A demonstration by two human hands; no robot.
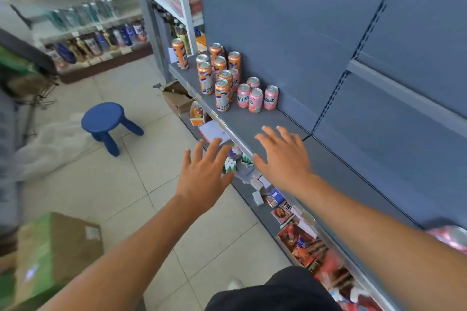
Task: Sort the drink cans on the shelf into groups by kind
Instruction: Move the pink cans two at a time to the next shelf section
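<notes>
On the grey shelf (pixel 252 121) stand several tall orange cans (pixel 222 94) in a loose cluster, with one orange can (pixel 180 53) apart at the far end. Several short pink cans (pixel 255 100) stand beside them, nearer to me. Another pink can (pixel 452 236) shows partly behind my right forearm at the right edge. My left hand (pixel 204 174) hovers off the shelf's front edge with fingers spread, holding nothing. My right hand (pixel 284 156) is over the bare shelf, fingers straight and spread, empty, well short of the cans.
A blue stool (pixel 106 121) stands on the tiled floor to the left. A cardboard box (pixel 54 247) sits at lower left, a torn carton (pixel 177 97) by the shelf's foot. Small packaged goods (pixel 298 237) fill the lower shelf. Bottles line the far shelves (pixel 96 40).
</notes>
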